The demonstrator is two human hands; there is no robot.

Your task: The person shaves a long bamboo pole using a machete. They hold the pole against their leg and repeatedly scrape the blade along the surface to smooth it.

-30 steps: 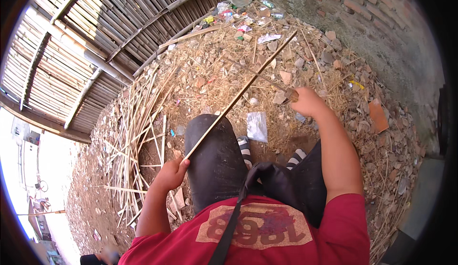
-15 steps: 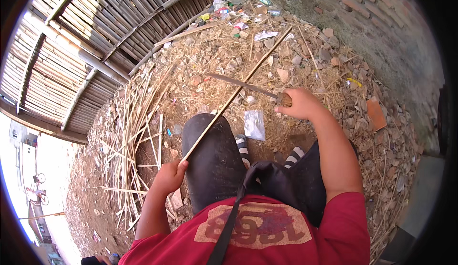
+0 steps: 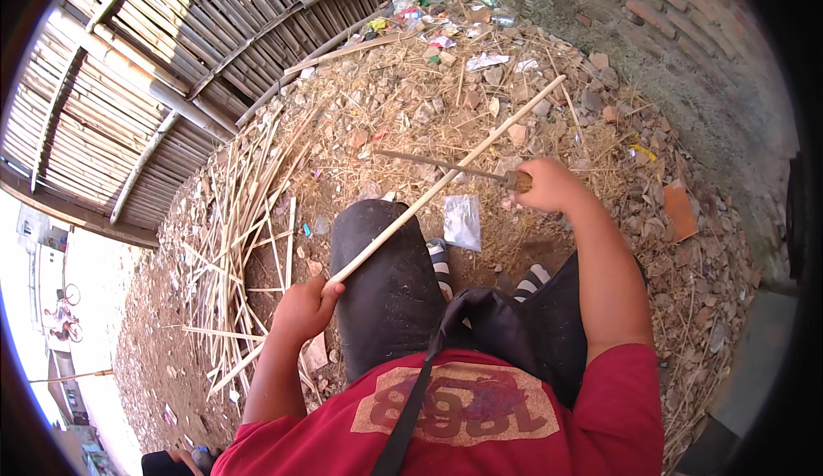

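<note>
A long pale bamboo strip (image 3: 390, 232) slants from lower left to upper right across my left thigh. Its near end sits in my closed left hand (image 3: 304, 307). With my right hand (image 3: 549, 186) I grip the wooden handle of a long knife (image 3: 433, 161), its blade pointing left. The blade crosses the strip past my knee, seen nearly edge-on; whether the two touch I cannot tell.
Many split bamboo strips (image 3: 231, 262) lie heaped on the rubble to my left. A bamboo wall (image 3: 231, 30) stands at far left, a brick wall (image 3: 669, 56) at far right. A clear plastic bag (image 3: 463, 221) lies before my feet; litter gathers farther back.
The strip has turned about its length, now showing a broad pale face instead of a narrow dark edge, and its far end has swung right. The knife blade has tilted to edge-on.
</note>
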